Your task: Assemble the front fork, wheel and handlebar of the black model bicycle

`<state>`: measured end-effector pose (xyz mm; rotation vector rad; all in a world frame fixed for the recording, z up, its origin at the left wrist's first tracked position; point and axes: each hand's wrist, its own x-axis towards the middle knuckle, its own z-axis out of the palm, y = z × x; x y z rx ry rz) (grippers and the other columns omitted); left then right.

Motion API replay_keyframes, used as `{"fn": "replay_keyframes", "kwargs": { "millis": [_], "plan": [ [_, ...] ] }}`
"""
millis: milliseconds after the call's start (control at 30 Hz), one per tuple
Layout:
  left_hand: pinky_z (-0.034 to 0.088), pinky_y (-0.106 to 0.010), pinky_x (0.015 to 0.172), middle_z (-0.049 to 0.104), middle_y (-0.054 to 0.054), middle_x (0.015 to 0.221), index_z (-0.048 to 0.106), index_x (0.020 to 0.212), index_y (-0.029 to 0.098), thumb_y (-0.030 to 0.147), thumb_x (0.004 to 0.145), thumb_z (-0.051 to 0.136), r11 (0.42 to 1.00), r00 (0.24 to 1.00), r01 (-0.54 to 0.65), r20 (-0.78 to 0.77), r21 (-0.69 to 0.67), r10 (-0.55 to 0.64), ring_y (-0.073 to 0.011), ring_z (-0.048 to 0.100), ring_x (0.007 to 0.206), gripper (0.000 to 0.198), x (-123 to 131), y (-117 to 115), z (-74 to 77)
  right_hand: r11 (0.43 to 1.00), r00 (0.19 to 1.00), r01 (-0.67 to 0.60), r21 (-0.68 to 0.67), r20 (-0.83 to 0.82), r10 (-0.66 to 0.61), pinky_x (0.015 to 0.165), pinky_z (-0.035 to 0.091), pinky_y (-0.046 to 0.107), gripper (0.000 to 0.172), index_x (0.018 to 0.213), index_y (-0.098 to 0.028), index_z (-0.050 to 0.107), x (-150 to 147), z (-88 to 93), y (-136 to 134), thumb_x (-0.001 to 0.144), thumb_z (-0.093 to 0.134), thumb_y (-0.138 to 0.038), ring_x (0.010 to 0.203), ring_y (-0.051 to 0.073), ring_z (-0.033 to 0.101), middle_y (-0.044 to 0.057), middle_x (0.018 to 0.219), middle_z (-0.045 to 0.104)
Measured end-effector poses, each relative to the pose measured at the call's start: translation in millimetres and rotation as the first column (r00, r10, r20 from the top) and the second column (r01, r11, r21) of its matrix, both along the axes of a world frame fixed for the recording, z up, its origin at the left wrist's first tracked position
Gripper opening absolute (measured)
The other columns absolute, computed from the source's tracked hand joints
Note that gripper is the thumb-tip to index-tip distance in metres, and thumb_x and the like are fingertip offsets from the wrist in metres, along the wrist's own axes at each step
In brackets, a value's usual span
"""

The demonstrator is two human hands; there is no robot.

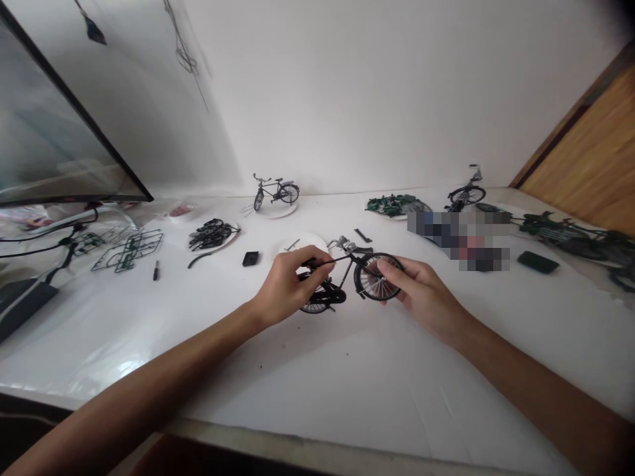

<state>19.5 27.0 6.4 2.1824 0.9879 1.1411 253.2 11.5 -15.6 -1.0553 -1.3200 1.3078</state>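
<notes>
Between my two hands is a black model bicycle (339, 296), held just over the white table. My left hand (292, 284) is closed on its rear part near the seat, with fingers pinched together and covering part of the back wheel. On the other side, my right hand (421, 291) grips the spoked front wheel (380, 276) between thumb and fingers. The silver handlebar (342, 243) points away from me. Behind the model lie a white plate (317, 239) with small pieces and a short dark part (363, 235).
Another model bicycle (276, 192) stands at the back on a plate, and one more (466, 193) at the back right. Plates hold black parts (212, 234) and green parts (394, 204). Green part frames (129, 251) and a monitor (59, 112) are at left. A green box (538, 262) lies right.
</notes>
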Motion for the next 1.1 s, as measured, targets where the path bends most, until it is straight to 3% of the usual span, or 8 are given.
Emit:
{"fn": "replay_keyframes", "kwargs": {
  "millis": [200, 367, 533, 700, 933, 1100],
  "plan": [
    [0.052, -0.027, 0.071, 0.068, -0.006, 0.093, 0.064, 0.102, 0.017, 0.025, 0.093, 0.057, 0.993, 0.995, 0.097, 0.001, -0.072, -0.097, -0.0149, 0.062, 0.084, 0.014, -3, 6, -0.9, 0.974, 0.968, 0.072, 0.215, 0.219, -0.120, 0.067, 0.041, 0.028, 0.029, 0.078, -0.019, 0.065, 9, 7.3, 2, 0.091, 0.060, -0.045, 0.073, 0.015, 0.054, 0.000, 0.076, 0.061],
    [0.053, -0.034, 0.084, 0.068, -0.009, 0.100, 0.064, 0.105, 0.016, 0.029, 0.093, 0.059, 0.974, 0.985, 0.169, 0.055, -0.151, -0.163, -0.0173, 0.063, 0.091, 0.018, -10, 15, -2.7, 0.964, 0.932, 0.085, 0.251, 0.322, -0.166, 0.068, 0.042, 0.029, 0.029, 0.077, -0.018, 0.063, 8, 13.6, 2, 0.090, 0.060, -0.044, 0.077, 0.018, 0.056, 0.003, 0.078, 0.063],
    [0.053, -0.033, 0.081, 0.067, -0.010, 0.097, 0.065, 0.102, 0.016, 0.030, 0.093, 0.059, 0.958, 0.979, 0.201, 0.087, -0.205, -0.186, -0.0173, 0.063, 0.090, 0.018, -12, 16, 0.3, 0.960, 0.883, 0.001, 0.280, 0.451, -0.133, 0.069, 0.043, 0.031, 0.024, 0.090, -0.019, 0.066, 9, 7.8, 3, 0.092, 0.058, -0.041, 0.081, 0.021, 0.059, 0.004, 0.086, 0.067],
    [0.052, -0.030, 0.077, 0.066, -0.008, 0.094, 0.065, 0.098, 0.017, 0.029, 0.092, 0.059, 0.966, 0.983, 0.182, 0.012, -0.184, -0.183, -0.0160, 0.061, 0.086, 0.016, -12, 13, 3.1, 0.952, 0.817, -0.071, 0.297, 0.565, -0.115, 0.074, 0.046, 0.033, 0.018, 0.101, -0.022, 0.066, 7, 4.4, -1, 0.093, 0.057, -0.036, 0.088, 0.021, 0.061, 0.003, 0.097, 0.068],
    [0.051, -0.030, 0.080, 0.067, -0.009, 0.098, 0.065, 0.101, 0.017, 0.034, 0.094, 0.056, 0.961, 0.969, 0.242, -0.010, -0.135, -0.246, -0.0174, 0.063, 0.090, 0.021, -22, 22, 4.3, 0.912, 0.794, -0.139, 0.386, 0.593, -0.130, 0.062, 0.045, 0.029, 0.012, 0.094, -0.022, 0.068, 8, 8.9, -2, 0.093, 0.058, -0.030, 0.086, 0.019, 0.060, 0.005, 0.099, 0.065],
    [0.051, -0.030, 0.077, 0.068, -0.008, 0.096, 0.065, 0.101, 0.016, 0.039, 0.095, 0.050, 0.965, 0.962, 0.246, -0.098, -0.095, -0.255, -0.0171, 0.063, 0.087, 0.028, -37, 27, 12.6, 0.909, 0.782, -0.140, 0.392, 0.607, -0.141, 0.062, 0.048, 0.029, 0.014, 0.101, -0.024, 0.066, 10, 8.2, -2, 0.093, 0.057, -0.031, 0.087, 0.019, 0.060, 0.005, 0.105, 0.064]
  ]
}}
